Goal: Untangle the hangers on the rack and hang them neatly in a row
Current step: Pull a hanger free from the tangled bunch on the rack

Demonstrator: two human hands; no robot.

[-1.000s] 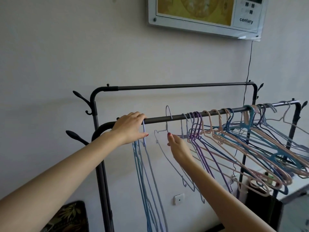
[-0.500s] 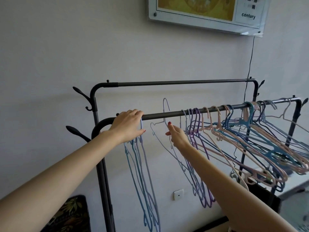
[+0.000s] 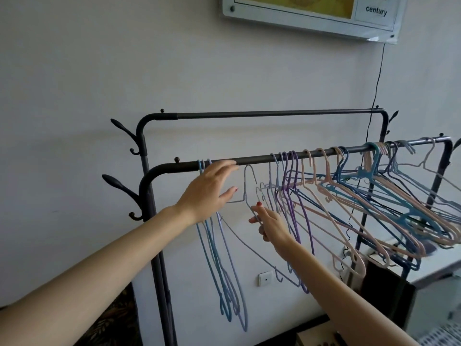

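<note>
A dark metal rack has a front rail (image 3: 254, 160) and a higher back rail (image 3: 274, 113). Three blue hangers (image 3: 224, 258) hang straight at the rail's left end. My left hand (image 3: 209, 191) is open in front of them, fingertips by the rail. My right hand (image 3: 272, 227) pinches the neck of a pale lavender hanger (image 3: 249, 176), whose hook is just below the rail and off it. To the right, several purple, pink and blue hangers (image 3: 374, 196) hang crowded and crossed over each other.
The rack's left posts carry curved coat hooks (image 3: 122, 188). A framed board (image 3: 309, 16) hangs on the wall above, with a black cable (image 3: 378, 78) running down behind the rack. A dark box and a white surface (image 3: 389, 278) sit low at the right.
My left hand has let go of the rail and opened. The pale lavender hanger's hook, earlier up over the rail, now sits below it in my right hand.
</note>
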